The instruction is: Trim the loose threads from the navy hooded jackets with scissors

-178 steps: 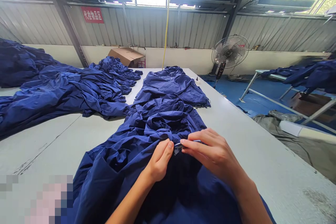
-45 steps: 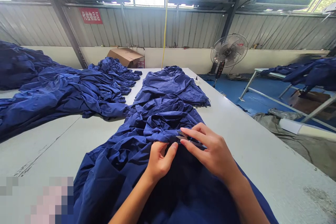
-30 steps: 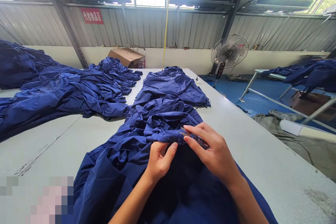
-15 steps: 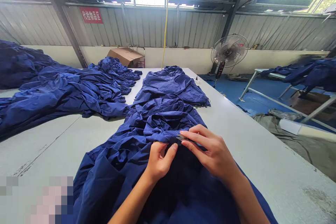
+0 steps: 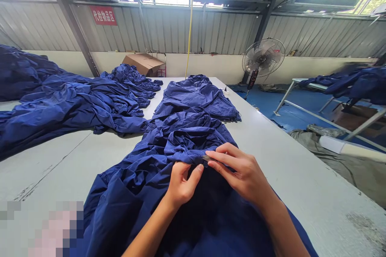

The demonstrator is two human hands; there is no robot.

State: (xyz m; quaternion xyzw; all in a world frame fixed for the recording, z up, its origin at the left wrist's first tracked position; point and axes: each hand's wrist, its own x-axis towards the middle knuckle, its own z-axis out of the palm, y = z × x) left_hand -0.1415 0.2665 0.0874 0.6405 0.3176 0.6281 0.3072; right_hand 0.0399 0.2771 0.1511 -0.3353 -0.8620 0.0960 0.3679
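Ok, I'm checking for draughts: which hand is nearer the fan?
Right: the right hand is nearer, with the fan ahead and slightly rightward; the left hand sits farther left of it.

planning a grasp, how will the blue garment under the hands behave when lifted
Probably floppy: the blue garment lies in loose folds. Its thin-looking cloth may be light for its size, and its slight sheen hints at slipperiness.

Both bare forearms reach in from the bottom edge, the left one slanting up to the right, the right one up to the left. The left hand curls its fingers under, its thumb stretched towards the right hand, whose thumb and fingers point left in a narrow pinch. The fingertips are close but apart.
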